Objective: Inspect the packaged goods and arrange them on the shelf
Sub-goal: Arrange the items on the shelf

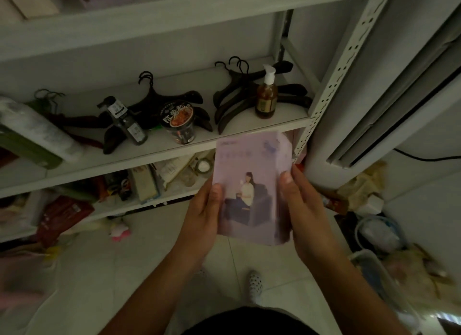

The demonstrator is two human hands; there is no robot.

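A pale purple box (pixel 252 165) with a picture of a seated person on its front is held upright in front of the white shelf (pixel 149 147). My left hand (pixel 203 214) grips its left edge, thumb on the front face. My right hand (pixel 303 210) grips its right edge, thumb on the front too. The box sits below the right end of the middle shelf board and is slightly blurred.
On the middle board stand an amber pump bottle (pixel 266 95), a round noodle cup (pixel 178 122), a dark spray bottle (pixel 127 121) and dark hangers (pixel 234 95). The lower shelf holds several boxes and packets. Bags and clutter lie on the floor at the right (pixel 389 234).
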